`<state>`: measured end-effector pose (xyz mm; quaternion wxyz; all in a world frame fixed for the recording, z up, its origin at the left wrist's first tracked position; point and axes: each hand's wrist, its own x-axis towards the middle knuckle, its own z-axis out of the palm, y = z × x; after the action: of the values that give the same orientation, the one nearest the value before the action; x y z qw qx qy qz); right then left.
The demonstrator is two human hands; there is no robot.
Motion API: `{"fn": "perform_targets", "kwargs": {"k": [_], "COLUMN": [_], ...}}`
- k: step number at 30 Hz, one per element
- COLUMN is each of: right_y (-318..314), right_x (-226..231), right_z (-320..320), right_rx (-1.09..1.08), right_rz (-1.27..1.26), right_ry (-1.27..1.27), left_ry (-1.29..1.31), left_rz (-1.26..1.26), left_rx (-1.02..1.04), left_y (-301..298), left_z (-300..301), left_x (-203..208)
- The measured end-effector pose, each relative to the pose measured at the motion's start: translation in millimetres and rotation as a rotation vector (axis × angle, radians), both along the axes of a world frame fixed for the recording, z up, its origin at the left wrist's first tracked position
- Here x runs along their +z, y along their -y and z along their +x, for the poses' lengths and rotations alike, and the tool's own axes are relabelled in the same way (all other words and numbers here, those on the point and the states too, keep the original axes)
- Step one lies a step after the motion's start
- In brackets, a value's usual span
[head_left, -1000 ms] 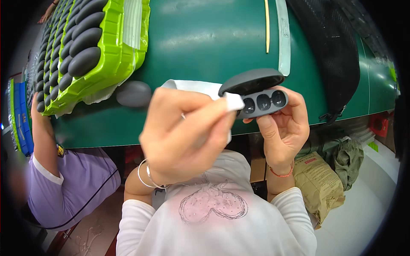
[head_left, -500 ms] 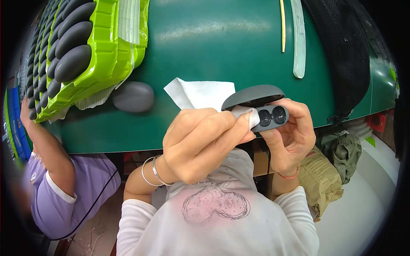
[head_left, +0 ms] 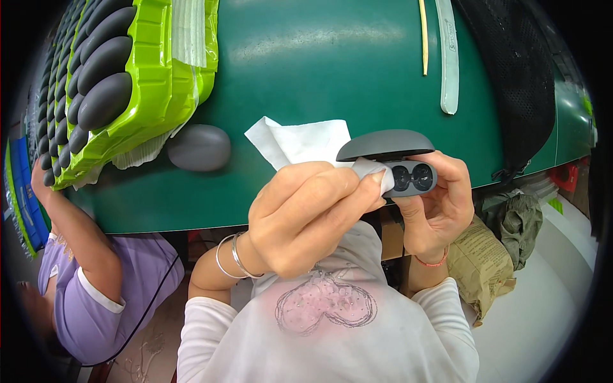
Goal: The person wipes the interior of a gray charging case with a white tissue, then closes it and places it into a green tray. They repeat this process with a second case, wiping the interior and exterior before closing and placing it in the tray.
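Note:
A dark grey earbud charging case (head_left: 383, 142), lid raised, is gripped in my right hand (head_left: 444, 207), thumb below and fingers behind. Its two black round wells show on the right half of the base. My left hand (head_left: 306, 214) pinches a white wiping cloth (head_left: 370, 169) and presses it against the left end of the case, hiding that part. Just beyond my left hand, a larger white cloth (head_left: 313, 137) lies folded on the green table; whether the two pieces join is hidden. Further left rests a closed grey case (head_left: 199, 147).
Bright green trays (head_left: 169, 83) full of grey cases are stacked at the left. A co-worker's arm (head_left: 89, 242) reaches to them. At the far right lie a wooden stick (head_left: 424, 38), a pale flat strip (head_left: 449, 64) and a black mesh bag (head_left: 517, 83) on the green table (head_left: 306, 76).
The case has shifted slightly right and turned in my right hand, its lid now showing more of its outer side. My left hand with the cloth has moved slightly right alongside it.

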<state>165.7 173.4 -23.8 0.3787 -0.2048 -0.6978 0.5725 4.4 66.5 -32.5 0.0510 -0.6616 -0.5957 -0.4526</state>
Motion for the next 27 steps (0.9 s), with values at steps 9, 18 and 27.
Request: {"fn": "perform_targets", "kwargs": {"k": [9,18,27], "right_y": [2.1,0.5,-4.6], "right_x": [-0.1,3.0,4.5], "right_z": [2.9,2.2,5.3], "right_rx": [-0.002,0.033,0.073], "right_rz": [-0.139,-0.205,-0.203], "right_ry": [-0.085,-0.074,-0.046], "left_ry": [-0.045,0.091,-0.104], "left_rz": [-0.111,-0.062,-0.012], "left_rx": [-0.025,0.090,-0.056], "left_y": [15.5,3.0,0.7], "left_z": [-13.5,3.3,-12.4], "left_x": [12.0,14.0,11.1]}}
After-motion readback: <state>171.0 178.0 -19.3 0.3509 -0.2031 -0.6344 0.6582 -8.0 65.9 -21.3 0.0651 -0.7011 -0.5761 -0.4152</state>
